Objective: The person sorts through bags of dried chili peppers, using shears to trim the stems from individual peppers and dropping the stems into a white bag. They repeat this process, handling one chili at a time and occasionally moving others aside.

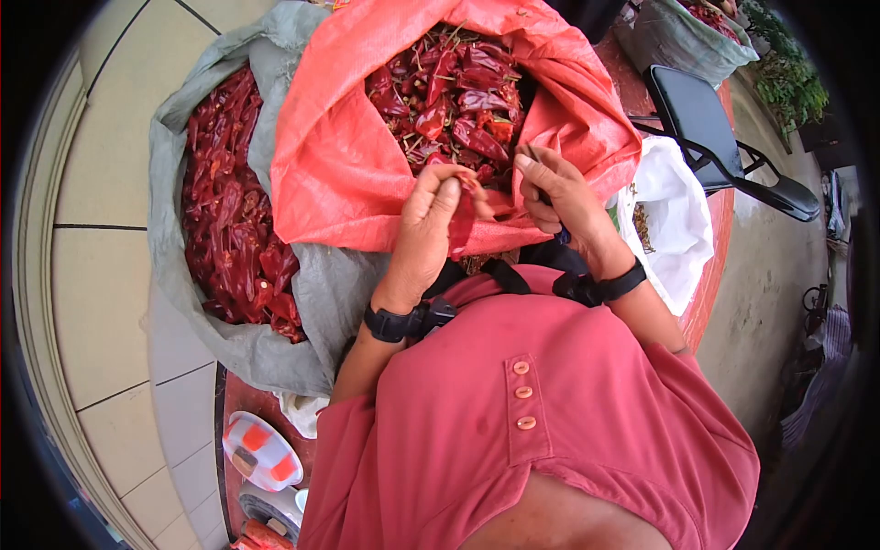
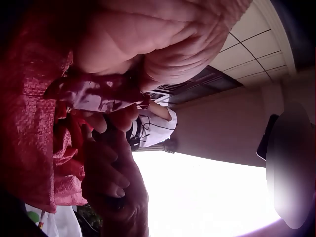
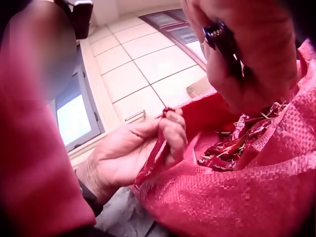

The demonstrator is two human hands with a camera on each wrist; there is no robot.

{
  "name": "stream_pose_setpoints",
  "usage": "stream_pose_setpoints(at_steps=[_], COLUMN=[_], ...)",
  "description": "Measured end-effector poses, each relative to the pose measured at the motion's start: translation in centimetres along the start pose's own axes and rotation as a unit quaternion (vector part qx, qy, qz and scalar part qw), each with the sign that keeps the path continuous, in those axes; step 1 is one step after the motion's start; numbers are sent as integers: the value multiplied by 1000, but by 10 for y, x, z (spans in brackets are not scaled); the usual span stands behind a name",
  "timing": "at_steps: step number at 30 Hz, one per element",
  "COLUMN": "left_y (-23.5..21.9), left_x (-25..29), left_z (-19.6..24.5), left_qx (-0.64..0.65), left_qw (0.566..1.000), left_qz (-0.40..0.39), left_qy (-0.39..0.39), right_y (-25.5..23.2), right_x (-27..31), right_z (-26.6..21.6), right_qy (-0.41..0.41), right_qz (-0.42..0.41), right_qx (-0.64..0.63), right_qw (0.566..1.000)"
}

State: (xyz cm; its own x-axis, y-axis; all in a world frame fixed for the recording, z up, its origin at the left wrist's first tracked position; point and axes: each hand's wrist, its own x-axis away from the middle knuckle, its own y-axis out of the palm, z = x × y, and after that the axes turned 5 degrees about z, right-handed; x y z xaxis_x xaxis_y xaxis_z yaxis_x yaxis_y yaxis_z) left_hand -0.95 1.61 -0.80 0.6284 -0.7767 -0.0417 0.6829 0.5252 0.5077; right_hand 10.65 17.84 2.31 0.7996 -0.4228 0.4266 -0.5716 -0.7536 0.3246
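Observation:
Over the near rim of a red woven sack (image 1: 321,147), my left hand (image 1: 426,211) pinches a dried red chili pepper (image 1: 462,225) that hangs down past the fingers. The wrinkled, glossy pepper (image 2: 98,94) shows close up in the left wrist view. Just to the right, my right hand (image 1: 566,194) has its fingers curled round a small dark tool with a metallic shine (image 3: 224,42); its kind is mostly hidden by the palm. Dried chilies (image 1: 449,92) with thin stems fill the sack's mouth beyond both hands.
A grey-green sack (image 1: 170,183) of dark red chilies (image 1: 229,211) stands at the left. On the right is a white sack (image 1: 683,220) with brown stem bits inside, and behind it a black chair (image 1: 697,115). A red-and-white basin (image 1: 275,435) lies at lower left.

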Motion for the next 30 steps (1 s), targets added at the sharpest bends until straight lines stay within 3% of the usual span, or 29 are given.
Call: stream_pose_setpoints(at_steps=[3, 7, 13, 15, 21, 22, 25, 26, 30], left_y=[-8, 9, 14, 10, 8, 16, 15, 18, 26], left_x=[0, -18, -66, -84, -101, -94, -80, -75, -54], left_z=[10, 13, -11, -33, -45, -37, -35, -34, -21], left_qx=[-52, -231, -578, -645, -670, -697, -609, -609, -497], left_qw=[994, 950, 813, 763, 739, 712, 781, 780, 846], left_qz=[91, 172, 4, 15, 68, 84, 111, 124, 123], left_qy=[-16, 120, 69, 41, -16, -12, 81, 70, 147], right_y=[-9, -16, -17, -15, -23, -23, -23, -24, -21], right_x=[2, 4, 7, 14, 16, 17, 13, 12, 8], right_z=[3, 17, 21, 17, 20, 19, 22, 23, 17], right_qy=[50, 55, 29, 39, 18, 16, 5, 0, -35], right_qz=[-13, -15, 12, 8, 4, 11, 11, 10, 40], right_qx=[24, 32, -12, -18, -35, -36, -34, -30, -8], right_qw=[998, 998, 999, 999, 999, 999, 999, 999, 999])
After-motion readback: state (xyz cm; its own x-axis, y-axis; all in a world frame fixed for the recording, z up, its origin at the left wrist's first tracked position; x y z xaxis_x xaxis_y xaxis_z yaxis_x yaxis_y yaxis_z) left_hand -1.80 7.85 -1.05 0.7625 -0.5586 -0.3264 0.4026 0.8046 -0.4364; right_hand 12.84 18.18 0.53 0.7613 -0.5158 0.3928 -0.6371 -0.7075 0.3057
